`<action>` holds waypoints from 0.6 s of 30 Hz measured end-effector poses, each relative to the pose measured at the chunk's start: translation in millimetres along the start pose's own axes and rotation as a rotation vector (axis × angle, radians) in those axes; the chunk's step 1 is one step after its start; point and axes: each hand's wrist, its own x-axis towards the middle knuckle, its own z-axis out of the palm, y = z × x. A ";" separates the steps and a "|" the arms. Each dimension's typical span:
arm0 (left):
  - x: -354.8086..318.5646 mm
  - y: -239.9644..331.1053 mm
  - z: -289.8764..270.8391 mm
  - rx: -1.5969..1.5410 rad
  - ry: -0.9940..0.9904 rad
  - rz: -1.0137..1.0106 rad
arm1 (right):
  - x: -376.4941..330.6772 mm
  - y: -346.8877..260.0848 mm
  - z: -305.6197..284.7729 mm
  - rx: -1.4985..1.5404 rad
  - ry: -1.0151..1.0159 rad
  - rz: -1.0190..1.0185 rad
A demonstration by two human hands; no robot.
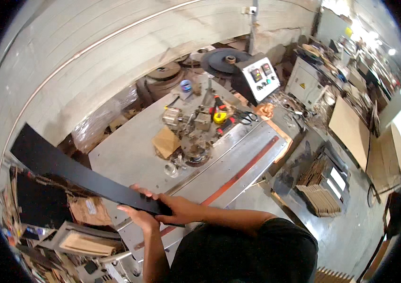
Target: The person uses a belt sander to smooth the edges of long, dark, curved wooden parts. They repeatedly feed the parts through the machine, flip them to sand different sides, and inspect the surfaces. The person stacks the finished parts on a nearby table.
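Observation:
A long, flat black strip [82,172] slants from the upper left down to my body, its far end raised beyond the table's left edge. My left hand [139,216] supports it from below, fingertips showing past its far edge. Close by, my right hand [180,209] grips the near end, thumb and fingers around it. Under my right forearm a red strip [243,175] lies along the metal worktable [129,141]. Whether the black strip touches the table is hard to tell.
On the table lie a yellow tape measure [219,117], black-handled scissors [246,118], a cardboard piece [166,141] and greasy metal parts. A control box [260,79] stands at the far right corner. Stacked cardboard pieces [320,188] sit on the right; a pipe [75,56] runs along the wall.

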 end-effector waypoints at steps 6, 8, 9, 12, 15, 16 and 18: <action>12.4 -37.0 -1.6 0.009 0.135 -0.229 | -32.0 98.8 -71.0 -0.364 0.108 -0.198; 22.0 -51.3 -33.4 -0.002 0.166 -0.272 | -47.3 109.8 -120.5 -0.400 0.199 -0.129; 23.6 -53.1 -38.2 -0.002 0.203 -0.293 | -54.7 107.0 -153.5 -0.385 0.238 -0.028; 30.3 -63.0 -62.7 -0.143 0.196 -0.317 | -66.7 143.7 -244.1 -0.488 0.479 0.323; 48.0 -76.3 -94.8 -0.339 0.247 -0.312 | -67.9 178.5 -352.0 -0.614 0.694 0.555; 48.8 -76.8 -98.2 -0.391 0.282 -0.297 | -65.5 180.2 -382.3 -0.586 0.760 0.569; 49.6 -79.7 -100.7 -0.382 0.376 -0.227 | -61.8 191.8 -439.8 -0.551 0.857 0.625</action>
